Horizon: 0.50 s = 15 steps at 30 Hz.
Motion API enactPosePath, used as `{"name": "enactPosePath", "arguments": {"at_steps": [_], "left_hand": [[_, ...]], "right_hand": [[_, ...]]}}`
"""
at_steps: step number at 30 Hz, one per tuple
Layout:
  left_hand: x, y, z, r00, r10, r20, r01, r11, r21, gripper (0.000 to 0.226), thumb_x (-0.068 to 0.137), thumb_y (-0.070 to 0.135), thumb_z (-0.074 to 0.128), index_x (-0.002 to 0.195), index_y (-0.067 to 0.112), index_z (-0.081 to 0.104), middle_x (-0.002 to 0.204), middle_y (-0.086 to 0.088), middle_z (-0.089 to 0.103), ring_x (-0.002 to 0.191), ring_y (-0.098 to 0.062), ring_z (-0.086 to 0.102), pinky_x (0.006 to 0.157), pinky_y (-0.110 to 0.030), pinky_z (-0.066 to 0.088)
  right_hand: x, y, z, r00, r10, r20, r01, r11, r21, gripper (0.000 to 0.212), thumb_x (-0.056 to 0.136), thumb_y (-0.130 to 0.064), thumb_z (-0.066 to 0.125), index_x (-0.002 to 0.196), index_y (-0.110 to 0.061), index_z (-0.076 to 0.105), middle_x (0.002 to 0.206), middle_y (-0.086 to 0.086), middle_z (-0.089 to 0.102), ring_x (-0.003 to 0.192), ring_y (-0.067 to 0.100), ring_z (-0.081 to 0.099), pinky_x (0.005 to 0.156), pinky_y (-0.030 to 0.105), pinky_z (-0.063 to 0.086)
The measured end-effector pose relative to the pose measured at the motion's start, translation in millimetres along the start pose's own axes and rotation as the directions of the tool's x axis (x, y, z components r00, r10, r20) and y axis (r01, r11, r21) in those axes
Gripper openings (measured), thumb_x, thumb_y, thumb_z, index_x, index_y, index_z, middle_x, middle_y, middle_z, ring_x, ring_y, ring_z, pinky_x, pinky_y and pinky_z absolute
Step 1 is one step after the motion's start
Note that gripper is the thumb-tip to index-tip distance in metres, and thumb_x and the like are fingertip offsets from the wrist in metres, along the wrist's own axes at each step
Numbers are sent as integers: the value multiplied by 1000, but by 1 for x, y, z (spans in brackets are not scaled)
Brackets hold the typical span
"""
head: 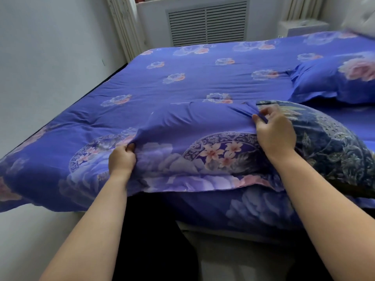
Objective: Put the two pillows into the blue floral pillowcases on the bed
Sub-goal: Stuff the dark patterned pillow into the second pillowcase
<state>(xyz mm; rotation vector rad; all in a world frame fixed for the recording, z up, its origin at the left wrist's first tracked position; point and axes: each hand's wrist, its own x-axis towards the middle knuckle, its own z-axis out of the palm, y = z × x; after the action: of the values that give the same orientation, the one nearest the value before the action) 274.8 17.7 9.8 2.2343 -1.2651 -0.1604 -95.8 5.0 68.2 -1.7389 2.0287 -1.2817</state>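
Observation:
A blue floral pillowcase (203,142) lies across the near edge of the bed, drawn over the left part of a dark navy patterned pillow (332,147). The pillow's right part sticks out of the case, bare. My left hand (121,159) grips a bunch of the case's fabric at its left end. At the open edge of the case, on top of the pillow, my right hand (274,130) pinches the blue cloth. A second pillow in a blue floral case (332,82) rests further back at the right.
The bed (203,74) carries a blue floral sheet and fills most of the view. A white wall runs along its left side. A vent grille (207,23) and curtains stand behind it, with a white cabinet (302,27) at the back right.

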Motion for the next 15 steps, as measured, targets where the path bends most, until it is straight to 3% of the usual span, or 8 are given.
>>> {"name": "enactPosePath", "arguments": {"at_steps": [4, 8, 12, 15], "left_hand": [[4, -3, 9, 999, -32, 30, 31, 999, 37, 37, 97, 31, 45, 113, 2, 61, 117, -32, 57, 108, -47, 52, 87, -44, 42], [12, -1, 12, 996, -88, 12, 86, 992, 94, 39, 97, 36, 42, 117, 8, 61, 123, -26, 55, 113, -46, 49, 92, -48, 41], [17, 9, 16, 986, -168, 14, 168, 986, 3, 43, 98, 38, 37, 120, 8, 59, 126, -25, 54, 117, -45, 47, 97, -49, 36], [22, 16, 14, 981, -193, 8, 193, 977, -89, 46, 99, 38, 34, 118, 4, 58, 126, -26, 53, 117, -44, 47, 97, -48, 35]], "right_hand": [[-10, 34, -7, 998, 41, -54, -49, 986, -160, 27, 93, -35, 55, 106, -12, 50, 94, 17, 65, 89, 38, 60, 62, 34, 32], [-21, 38, -6, 990, 138, -33, -140, 985, -101, 37, 90, -41, 58, 107, -9, 50, 98, 15, 65, 92, 36, 60, 64, 33, 33], [-47, 33, 5, 985, 170, -27, -171, 984, -54, 39, 91, -48, 53, 106, -12, 57, 100, 13, 66, 94, 35, 61, 67, 34, 36], [-83, 35, 19, 986, 123, -113, -137, 982, -130, 28, 96, -37, 48, 105, -12, 55, 89, 17, 68, 81, 40, 64, 61, 36, 35]]}}
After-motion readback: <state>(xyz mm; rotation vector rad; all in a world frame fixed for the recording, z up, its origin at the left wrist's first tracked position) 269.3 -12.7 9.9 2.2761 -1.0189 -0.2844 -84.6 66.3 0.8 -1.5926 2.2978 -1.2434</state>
